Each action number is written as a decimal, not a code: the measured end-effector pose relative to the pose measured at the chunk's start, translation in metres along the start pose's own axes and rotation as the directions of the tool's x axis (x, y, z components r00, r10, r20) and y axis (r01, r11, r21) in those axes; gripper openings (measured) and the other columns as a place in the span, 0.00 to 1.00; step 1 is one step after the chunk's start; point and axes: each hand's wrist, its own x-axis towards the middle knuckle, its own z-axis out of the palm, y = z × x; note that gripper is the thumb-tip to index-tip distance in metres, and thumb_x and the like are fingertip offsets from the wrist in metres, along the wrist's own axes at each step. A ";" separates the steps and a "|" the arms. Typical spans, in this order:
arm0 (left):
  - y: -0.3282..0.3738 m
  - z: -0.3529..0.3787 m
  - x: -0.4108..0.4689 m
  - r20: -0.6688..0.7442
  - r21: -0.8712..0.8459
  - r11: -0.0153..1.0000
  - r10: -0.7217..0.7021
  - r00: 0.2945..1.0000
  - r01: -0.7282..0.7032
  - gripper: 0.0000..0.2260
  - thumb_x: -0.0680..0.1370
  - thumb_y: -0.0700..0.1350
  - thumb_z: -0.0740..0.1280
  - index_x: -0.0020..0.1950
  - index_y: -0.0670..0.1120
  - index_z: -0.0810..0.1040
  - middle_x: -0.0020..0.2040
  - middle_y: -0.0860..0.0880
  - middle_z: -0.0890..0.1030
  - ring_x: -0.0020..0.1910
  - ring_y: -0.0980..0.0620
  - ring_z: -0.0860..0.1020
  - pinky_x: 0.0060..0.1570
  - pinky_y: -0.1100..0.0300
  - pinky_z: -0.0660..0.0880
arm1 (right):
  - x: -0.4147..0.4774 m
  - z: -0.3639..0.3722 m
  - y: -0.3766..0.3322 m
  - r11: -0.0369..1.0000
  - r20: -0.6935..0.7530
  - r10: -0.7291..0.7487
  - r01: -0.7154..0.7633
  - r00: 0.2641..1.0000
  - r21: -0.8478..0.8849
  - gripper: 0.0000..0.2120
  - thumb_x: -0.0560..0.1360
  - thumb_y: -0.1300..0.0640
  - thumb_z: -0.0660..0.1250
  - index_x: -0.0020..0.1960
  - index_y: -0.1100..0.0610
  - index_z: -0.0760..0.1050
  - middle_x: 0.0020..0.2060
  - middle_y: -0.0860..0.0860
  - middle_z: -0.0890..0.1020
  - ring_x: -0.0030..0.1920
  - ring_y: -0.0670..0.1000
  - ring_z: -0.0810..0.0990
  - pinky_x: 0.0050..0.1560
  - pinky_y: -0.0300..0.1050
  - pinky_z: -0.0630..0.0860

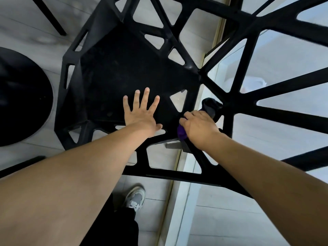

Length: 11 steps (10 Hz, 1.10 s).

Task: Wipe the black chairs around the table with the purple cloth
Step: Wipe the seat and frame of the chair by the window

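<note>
The left hand (pixel 140 112) lies flat on the seat of the black chair (pixel 134 68), fingers spread, its grip wide and holding nothing. The right hand (pixel 200 128) has its grip curled round the purple cloth (pixel 182 133), pressing it against the chair's frame at the near right corner of the seat, just beside a triangular cut-out. Only a small bunch of purple shows under the palm, so a stroke from here may cover little and skip the struts. The open frame could also catch a loose fold and drag the cloth out of the hand. A second black chair (pixel 248 102) stands close on the right, so a wide sweep risks knocking the knuckles on it. If the bracing palm lifts, a hard push might skid the chair across the smooth floor (pixel 32 20)
</note>
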 end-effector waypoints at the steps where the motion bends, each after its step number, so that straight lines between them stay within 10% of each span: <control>1: 0.000 -0.001 -0.001 0.011 -0.007 1.000 0.005 1.000 -0.005 0.44 0.79 0.70 0.56 0.78 0.58 0.26 0.76 0.48 0.21 0.78 0.41 0.27 0.76 0.34 0.35 | 0.000 -0.001 0.000 1.000 0.015 0.008 -0.008 1.000 0.009 0.22 0.77 0.60 0.64 0.70 0.53 0.68 0.61 0.52 0.72 0.65 0.56 0.70 0.68 0.50 0.64; 7: -0.005 -0.002 -0.004 -0.003 -0.021 0.999 0.043 0.999 -0.044 0.44 0.79 0.71 0.54 0.78 0.57 0.26 0.76 0.46 0.22 0.79 0.39 0.29 0.76 0.33 0.38 | -0.137 -0.081 -0.011 0.991 0.202 0.003 -0.030 0.979 0.133 0.24 0.76 0.58 0.67 0.71 0.53 0.66 0.64 0.55 0.70 0.65 0.58 0.68 0.69 0.53 0.62; 11: -0.004 0.003 -0.003 -0.017 -0.009 0.999 0.046 0.999 -0.046 0.43 0.79 0.72 0.53 0.77 0.57 0.25 0.76 0.46 0.21 0.79 0.40 0.29 0.76 0.33 0.38 | -0.093 -0.050 0.034 0.995 -0.053 0.103 -0.103 0.993 0.009 0.21 0.77 0.57 0.65 0.69 0.53 0.67 0.61 0.54 0.73 0.62 0.58 0.71 0.65 0.51 0.66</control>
